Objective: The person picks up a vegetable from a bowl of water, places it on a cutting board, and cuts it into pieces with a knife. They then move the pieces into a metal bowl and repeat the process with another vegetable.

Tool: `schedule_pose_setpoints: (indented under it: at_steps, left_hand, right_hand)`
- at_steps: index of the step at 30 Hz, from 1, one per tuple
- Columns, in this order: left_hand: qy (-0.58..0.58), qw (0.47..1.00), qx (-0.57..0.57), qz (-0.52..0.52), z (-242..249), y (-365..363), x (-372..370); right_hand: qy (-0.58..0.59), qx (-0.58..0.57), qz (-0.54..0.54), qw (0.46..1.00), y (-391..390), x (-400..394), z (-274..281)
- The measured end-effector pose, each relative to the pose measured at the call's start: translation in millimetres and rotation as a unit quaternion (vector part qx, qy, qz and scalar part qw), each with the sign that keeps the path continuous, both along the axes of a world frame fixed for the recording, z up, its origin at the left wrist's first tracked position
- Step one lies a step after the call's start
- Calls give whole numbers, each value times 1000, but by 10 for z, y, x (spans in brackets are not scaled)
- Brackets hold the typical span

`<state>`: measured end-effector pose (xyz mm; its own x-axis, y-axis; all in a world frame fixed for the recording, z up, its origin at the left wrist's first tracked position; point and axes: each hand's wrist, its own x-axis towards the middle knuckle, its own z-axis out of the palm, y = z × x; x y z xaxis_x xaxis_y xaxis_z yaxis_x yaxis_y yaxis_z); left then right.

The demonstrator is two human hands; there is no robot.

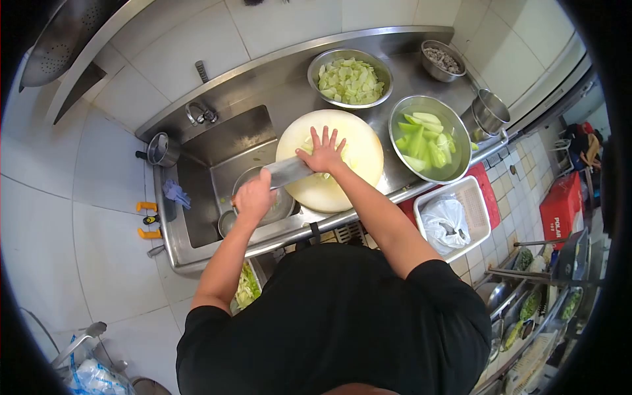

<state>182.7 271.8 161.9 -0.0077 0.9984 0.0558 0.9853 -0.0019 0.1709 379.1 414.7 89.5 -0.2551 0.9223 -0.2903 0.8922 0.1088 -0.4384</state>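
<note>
My left hand (pixel 255 197) is wrapped round the handle of a cleaver (pixel 289 172), whose broad blade lies across the left part of the round white cutting board (pixel 355 187). The blade's far end reaches my right hand (pixel 322 153). That hand lies palm down on the board with its fingers spread. Pale green vegetable slices (pixel 349 155) show around and partly under it. Behind the board, a metal bowl (pixel 314 85) holds many thin pale green slices. To the right, another metal bowl (pixel 461 135) contains long peeled green pieces.
Left of the board is a steel sink (pixel 197 191) with a metal basin (pixel 284 209) in it and a faucet (pixel 199 113) behind. A small bowl of greyish pieces (pixel 442 60) stands at the back right. A white basket (pixel 484 217) with a plastic bag sits below the counter's front edge.
</note>
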Motion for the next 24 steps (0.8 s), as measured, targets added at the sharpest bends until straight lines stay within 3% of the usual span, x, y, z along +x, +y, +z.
schedule_pose_setpoints:
  at_steps: [3, 4, 7, 9, 11, 13, 15, 19, 21, 24]
  left_hand:
    - [14, 998, -50, 24, 244, -148, -154]
    - [-20, 997, -63, 35, 211, -168, -252]
    - [-109, 985, -113, 66, 84, -270, -376]
    - [-152, 972, -151, 93, 27, -378, -304]
    - [-222, 962, -149, 51, -265, -446, -246]
    - [-249, 956, -153, -8, -515, -423, -101]
    - [-305, 936, -155, -81, -616, -309, 168]
    - [-287, 920, -205, -172, -851, 74, 756]
    - [-266, 920, -194, -211, -1024, 281, 1007]
    - [-325, 888, -319, -61, -736, 509, 1264]
  right_hand:
    - [-57, 27, -33, 997, 189, 259, -226]
    - [-67, 111, -43, 991, 161, 399, -217]
    - [70, 276, -109, 952, 353, 1085, -398]
    - [35, 292, -186, 937, 547, 1829, -606]
    - [-57, 137, -310, 939, 293, 2278, -221]
    - [-81, -78, -263, 958, 282, 2805, -268]
    - [-106, -104, -234, 961, 224, 2972, -314]
    - [-125, -110, -183, 969, 251, 3221, -676]
    - [-122, -119, -172, 970, 214, 3224, -595]
    - [-67, -121, -186, 973, 232, 3286, -568]
